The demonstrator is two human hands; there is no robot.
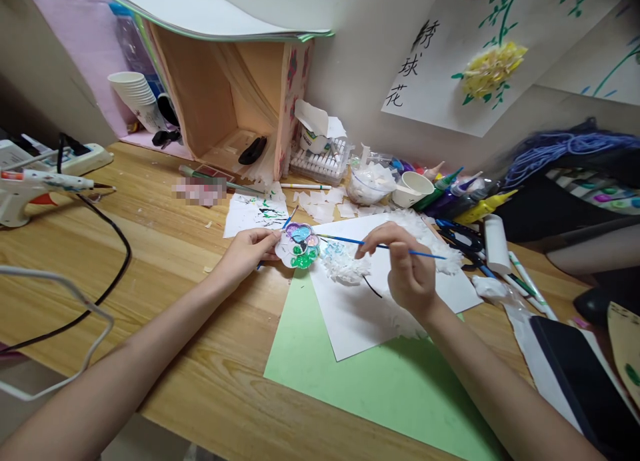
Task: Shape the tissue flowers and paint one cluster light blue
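Observation:
My left hand [253, 247] pinches the edge of a small flower-shaped paint palette [285, 253] with purple, blue and green paint in its wells. A second brush [291, 217] pokes out behind the palette; whether my fingers hold it too, I cannot tell. Between the fingers of my right hand [403, 267] is a slim blue paintbrush [373, 245], its tip over the palette's right edge. Below the brush, a white paper flower cluster [345, 266] with light-blue touches lies on a white sheet [345, 327]. A black line runs from the cluster on the sheet.
Green paper [390, 397] lies under the white sheet. A paint-smeared paper [247, 214], torn scraps, a paper cup [413, 189], paint bottles [453, 193] and a marker box [323, 157] stand behind. Scissors [457, 236] and a phone [583, 374] lie right; a glue gun [40, 189] and cables are left.

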